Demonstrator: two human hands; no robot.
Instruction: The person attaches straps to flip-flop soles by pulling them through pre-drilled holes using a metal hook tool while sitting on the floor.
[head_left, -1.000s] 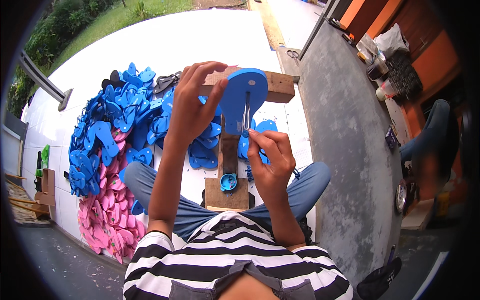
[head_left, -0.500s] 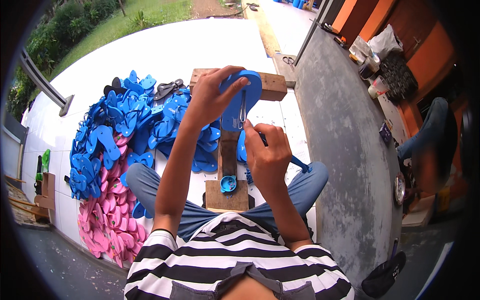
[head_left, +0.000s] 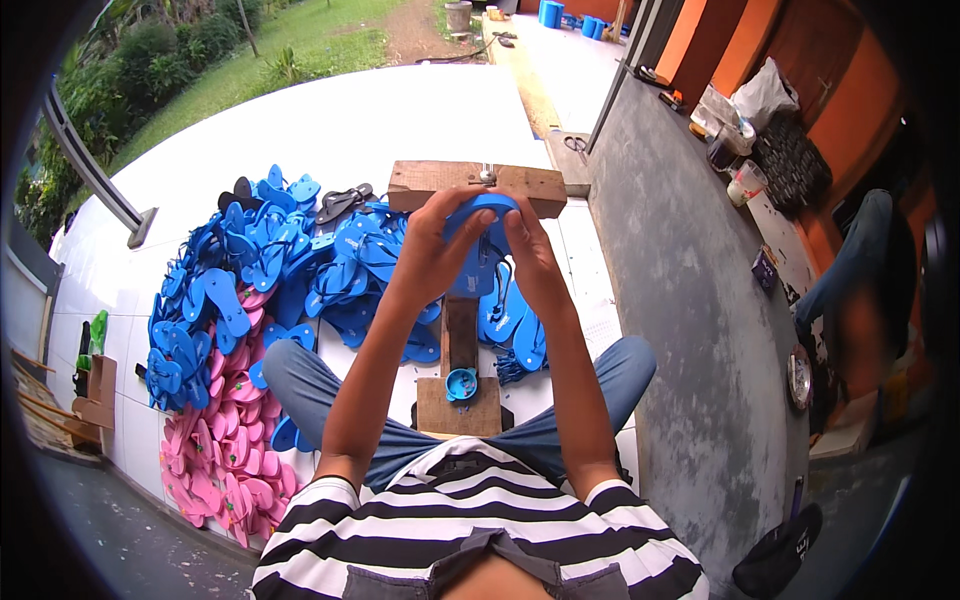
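Observation:
A blue flip-flop sole (head_left: 478, 272) is gripped by both my hands in front of a wooden crossbar. My left hand (head_left: 437, 235) is closed on its left side, thumb on the upper face. My right hand (head_left: 532, 262) closes on the right side, its thumb near the far edge. The far end of the sole curls up between the thumbs. Just beyond it, a small metal piece (head_left: 487, 175) shows on the wooden crossbar (head_left: 425, 185). Whether the sole touches that metal is hidden by my fingers.
Below the hands, a small blue cup (head_left: 461, 384) stands on the stand's wooden base (head_left: 470, 415). Blue flip-flops (head_left: 225, 300) and pink flip-flops (head_left: 235, 440) are heaped at left. More blue soles (head_left: 520, 335) and straps lie at right. Another person's leg (head_left: 850, 255) is far right.
My right hand has moved up from the sole's lower end to its far edge, and the blue strap it had is out of it. The sole has shifted lower and now bends.

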